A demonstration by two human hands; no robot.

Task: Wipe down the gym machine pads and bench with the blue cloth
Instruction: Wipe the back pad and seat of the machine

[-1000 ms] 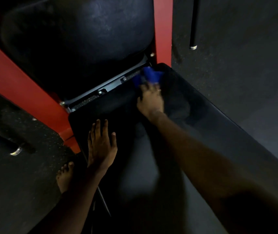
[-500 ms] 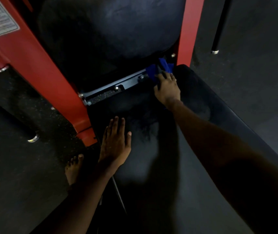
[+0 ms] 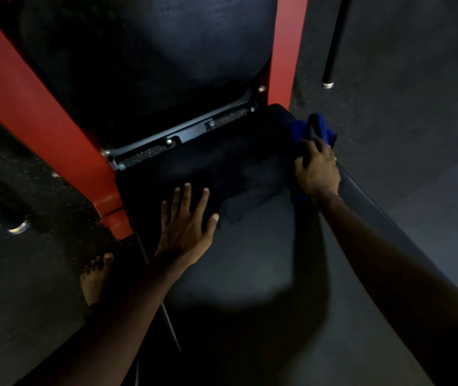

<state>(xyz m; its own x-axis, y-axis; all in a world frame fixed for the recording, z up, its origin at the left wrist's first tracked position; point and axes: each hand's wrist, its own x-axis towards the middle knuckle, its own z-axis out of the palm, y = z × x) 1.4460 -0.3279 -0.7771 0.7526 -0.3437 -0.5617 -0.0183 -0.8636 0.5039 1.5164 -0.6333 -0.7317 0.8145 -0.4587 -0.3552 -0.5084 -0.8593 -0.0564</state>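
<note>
A black padded bench (image 3: 250, 260) fills the lower middle of the view. Behind it rises the machine's black back pad (image 3: 166, 57), set between red frame posts. My right hand (image 3: 316, 171) grips the blue cloth (image 3: 319, 129) at the bench's far right corner, and the cloth bunches out beyond my fingers over the edge. My left hand (image 3: 186, 224) rests flat on the bench's near left part with its fingers spread and straight.
Red frame posts stand at the left (image 3: 41, 121) and right (image 3: 286, 48) of the back pad. A metal bracket (image 3: 183, 132) bridges the gap between pad and bench. A black pole (image 3: 333, 43) stands on the dark floor at the right. My bare foot (image 3: 97, 277) is beside the bench.
My right hand has slid the blue cloth rightward, from the bracket gap to the bench's far right corner. My left hand stays flat on the bench.
</note>
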